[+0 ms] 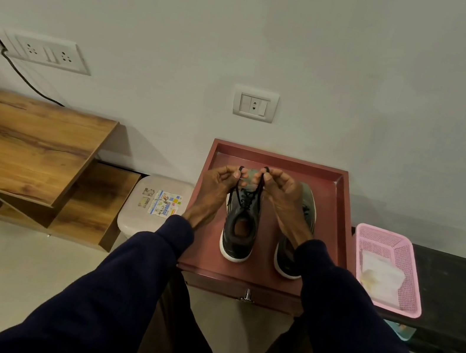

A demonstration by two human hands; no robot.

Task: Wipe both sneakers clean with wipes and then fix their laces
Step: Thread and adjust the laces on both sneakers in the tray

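Note:
Two dark grey sneakers with white soles stand side by side on a reddish table top point(206, 252), toes toward the wall. Above the left sneaker point(238, 233), my left hand point(222, 179) pinches one black lace loop point(242, 168). My right hand point(280, 189) pinches the other lace loop point(262, 178). Both laces run down to the eyelets of that sneaker. The right sneaker point(288, 264) is partly hidden behind my right forearm.
A pink plastic basket point(414, 270) with white wipes inside sits to the right on a dark surface. A white lidded bin point(155, 206) stands left of the table, next to a wooden shelf unit point(22, 145). The wall with sockets is close behind.

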